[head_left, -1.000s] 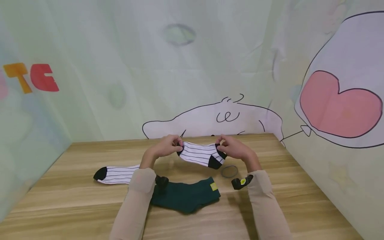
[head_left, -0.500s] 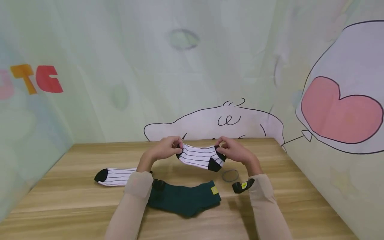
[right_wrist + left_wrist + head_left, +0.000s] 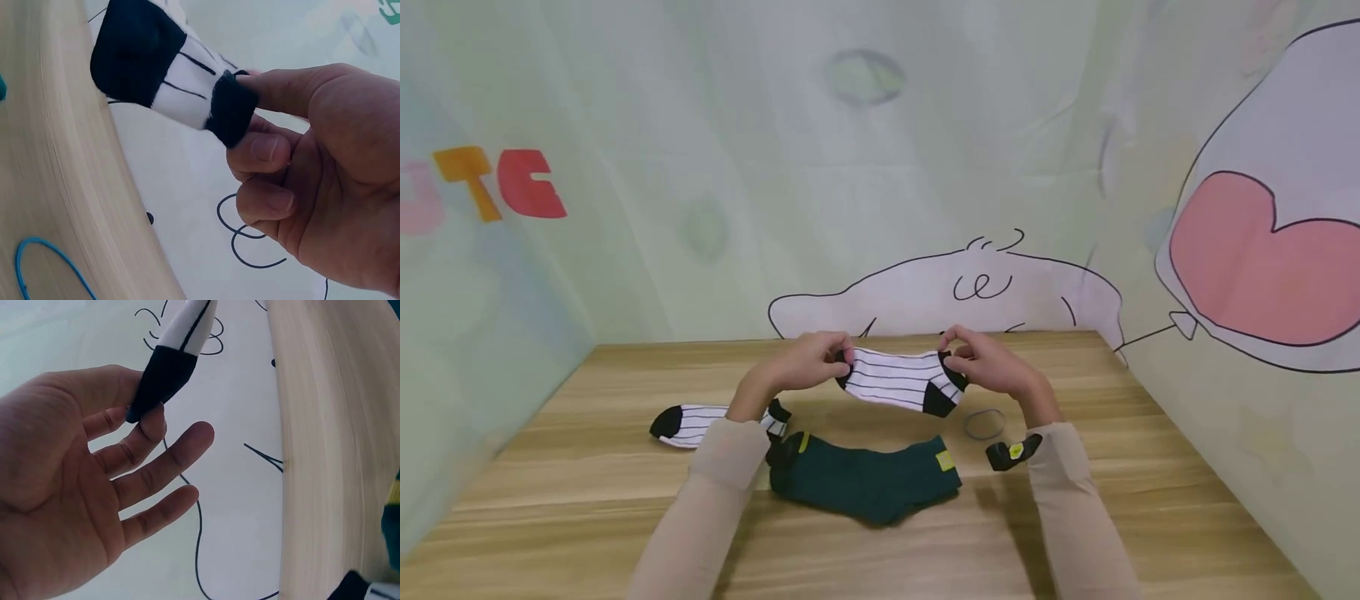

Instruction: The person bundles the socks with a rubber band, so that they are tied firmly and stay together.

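A white sock with black stripes [image 3: 895, 377] is stretched sideways above the table between both hands. My left hand [image 3: 805, 361] pinches its black toe; in the left wrist view the thumb and a finger grip the tip while the other fingers spread. My right hand [image 3: 992, 365] pinches the black cuff, with the black heel [image 3: 134, 56] hanging beside it in the right wrist view. Below lies a dark green sock [image 3: 868, 482] with yellow patches. A second striped sock [image 3: 696, 423] rests at the left, partly hidden by my left forearm.
A thin hair-tie-like loop [image 3: 983, 424], blue in the right wrist view, lies right of the green sock. The wooden table [image 3: 587, 533] meets a printed cloth wall [image 3: 662, 292] at its back edge. Each wrist carries a small black camera mount [image 3: 1011, 452].
Both hands keep their hold on the striped sock, which stays nearly in place. My left forearm has shifted left, uncovering the second striped sock's cuff. The head view has moved slightly.
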`<state>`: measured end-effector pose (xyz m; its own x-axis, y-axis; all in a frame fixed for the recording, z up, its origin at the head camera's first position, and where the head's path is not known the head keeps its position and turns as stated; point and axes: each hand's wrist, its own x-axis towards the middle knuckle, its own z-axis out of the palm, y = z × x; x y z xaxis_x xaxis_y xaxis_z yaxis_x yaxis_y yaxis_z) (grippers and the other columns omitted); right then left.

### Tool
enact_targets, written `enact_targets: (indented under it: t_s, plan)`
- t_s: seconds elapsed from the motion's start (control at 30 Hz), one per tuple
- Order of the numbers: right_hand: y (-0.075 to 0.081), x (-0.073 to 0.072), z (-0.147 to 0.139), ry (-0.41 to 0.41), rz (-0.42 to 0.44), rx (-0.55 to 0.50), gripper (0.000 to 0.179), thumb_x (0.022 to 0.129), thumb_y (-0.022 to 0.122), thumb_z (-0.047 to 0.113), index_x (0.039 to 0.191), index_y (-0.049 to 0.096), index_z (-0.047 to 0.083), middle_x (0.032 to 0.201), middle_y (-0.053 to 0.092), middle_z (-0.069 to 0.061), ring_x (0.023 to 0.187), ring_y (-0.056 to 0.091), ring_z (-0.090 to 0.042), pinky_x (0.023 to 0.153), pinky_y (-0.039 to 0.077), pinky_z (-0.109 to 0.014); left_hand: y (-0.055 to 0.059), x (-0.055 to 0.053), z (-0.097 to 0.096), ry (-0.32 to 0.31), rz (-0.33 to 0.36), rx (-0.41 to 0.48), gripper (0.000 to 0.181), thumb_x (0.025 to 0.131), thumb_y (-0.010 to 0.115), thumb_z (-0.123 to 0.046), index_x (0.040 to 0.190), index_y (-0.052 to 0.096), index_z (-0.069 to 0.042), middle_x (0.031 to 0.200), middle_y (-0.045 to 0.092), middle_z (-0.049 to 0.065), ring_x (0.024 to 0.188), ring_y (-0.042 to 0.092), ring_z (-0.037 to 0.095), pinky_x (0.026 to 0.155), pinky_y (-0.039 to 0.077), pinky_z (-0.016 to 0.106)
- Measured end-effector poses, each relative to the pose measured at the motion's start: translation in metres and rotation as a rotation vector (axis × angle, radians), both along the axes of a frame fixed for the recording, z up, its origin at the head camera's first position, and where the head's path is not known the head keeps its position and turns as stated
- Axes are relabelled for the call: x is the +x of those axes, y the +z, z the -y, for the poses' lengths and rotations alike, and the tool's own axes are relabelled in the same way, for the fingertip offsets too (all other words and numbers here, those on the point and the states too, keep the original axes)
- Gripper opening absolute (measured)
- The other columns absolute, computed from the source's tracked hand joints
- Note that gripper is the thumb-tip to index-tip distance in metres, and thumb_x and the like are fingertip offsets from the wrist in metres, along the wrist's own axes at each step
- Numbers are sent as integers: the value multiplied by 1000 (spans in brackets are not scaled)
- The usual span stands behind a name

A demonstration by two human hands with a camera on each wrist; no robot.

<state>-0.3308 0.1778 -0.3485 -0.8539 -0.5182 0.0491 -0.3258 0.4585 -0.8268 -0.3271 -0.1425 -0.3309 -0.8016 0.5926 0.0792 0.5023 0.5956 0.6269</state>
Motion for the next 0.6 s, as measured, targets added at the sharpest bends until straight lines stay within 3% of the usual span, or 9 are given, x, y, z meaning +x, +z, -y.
enact_targets:
  t_s: [0.27, 0.6]
  plan:
    - [6, 3, 7, 106, 27, -63, 15, 104, 48, 3, 119, 48, 4, 100, 67, -19, 87, 65, -27, 77, 54, -38, 8, 17, 18, -12, -6, 13, 6, 98, 61, -10, 101, 59, -5, 91, 62, 4, 81, 57, 20, 74, 47, 35]
    - [8, 9, 17, 203, 34, -66, 15, 104, 49, 2, 118, 47, 2, 97, 68, -17, 84, 64, -24, 75, 52, -35, 6, 31, 40, -30, -10, 45, 5, 96, 63, -5, 101, 60, -5, 86, 60, 3, 78, 54, 19, 71, 46, 33]
